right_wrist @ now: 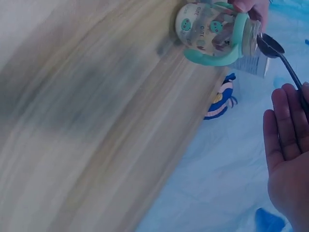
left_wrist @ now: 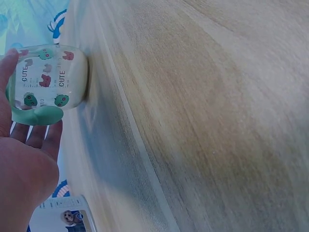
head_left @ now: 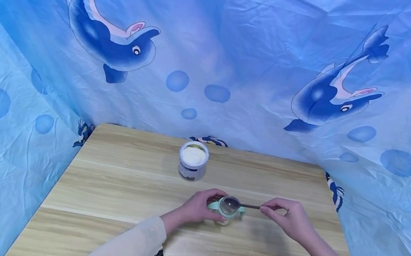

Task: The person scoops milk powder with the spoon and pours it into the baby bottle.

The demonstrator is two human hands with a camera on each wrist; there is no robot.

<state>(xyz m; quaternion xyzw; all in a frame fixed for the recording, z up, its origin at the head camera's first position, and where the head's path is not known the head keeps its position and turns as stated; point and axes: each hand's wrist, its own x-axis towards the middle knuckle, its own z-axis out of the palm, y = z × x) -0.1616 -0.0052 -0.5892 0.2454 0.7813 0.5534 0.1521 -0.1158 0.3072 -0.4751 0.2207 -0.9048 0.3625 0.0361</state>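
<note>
A clear baby bottle with printed cartoon figures and mint-green handles stands upright on the table, with something whitish at its base. My left hand holds it from the left side, thumb and fingers around the upper part by the collar. Over the bottle's open mouth lies the bowl of a dark metal spoon, tilted at the rim in the right wrist view. The spoon's handle runs to the right, its end pinched between thumb and fingers of my right hand.
An open can filled with pale powder stands behind the bottle, toward the table's back edge. Blue sheets with printed dolphins hang behind and along both sides of the wooden table.
</note>
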